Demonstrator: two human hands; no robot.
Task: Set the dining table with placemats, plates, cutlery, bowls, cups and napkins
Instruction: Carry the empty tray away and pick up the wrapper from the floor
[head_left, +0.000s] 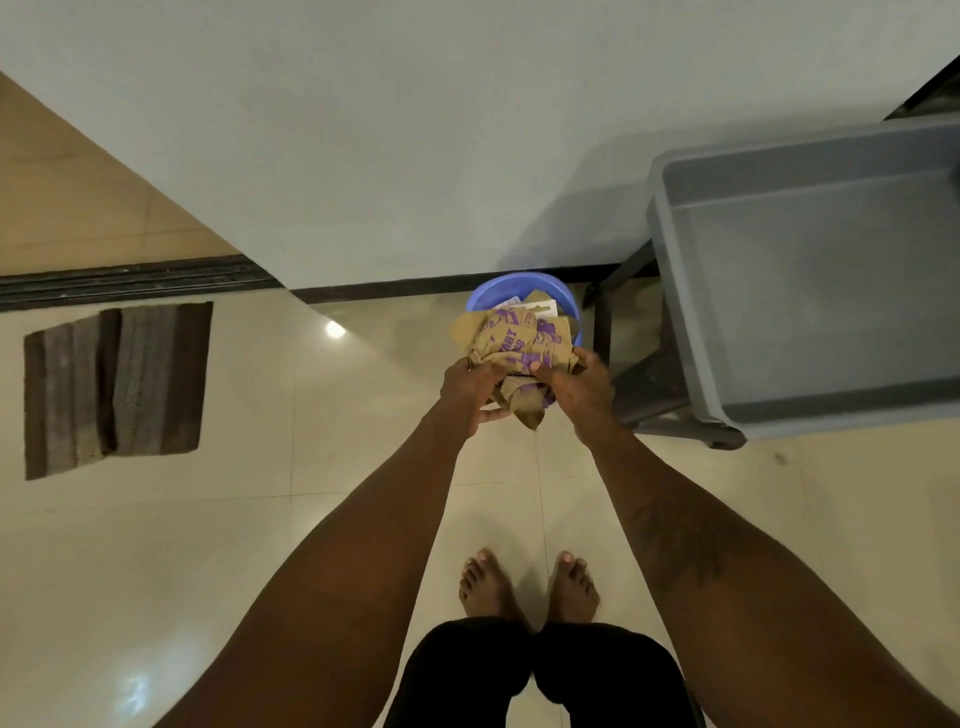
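I see both bare arms stretched forward and down, almost straight, drawing together toward the middle of my view. The left hand (470, 392) grips the left side of a crumpled brown paper (514, 345), fingers curled round it. The right hand (576, 387) grips the right side likewise. The two hands sit close and level, with the paper between them.

A blue basin (491, 295) is sitting on the floor (260, 519) by the wall (415, 156). A grey tub (810, 291) is resting on a dark stand (649, 384) just right of it, with a striped mat (117, 387) lying well left.
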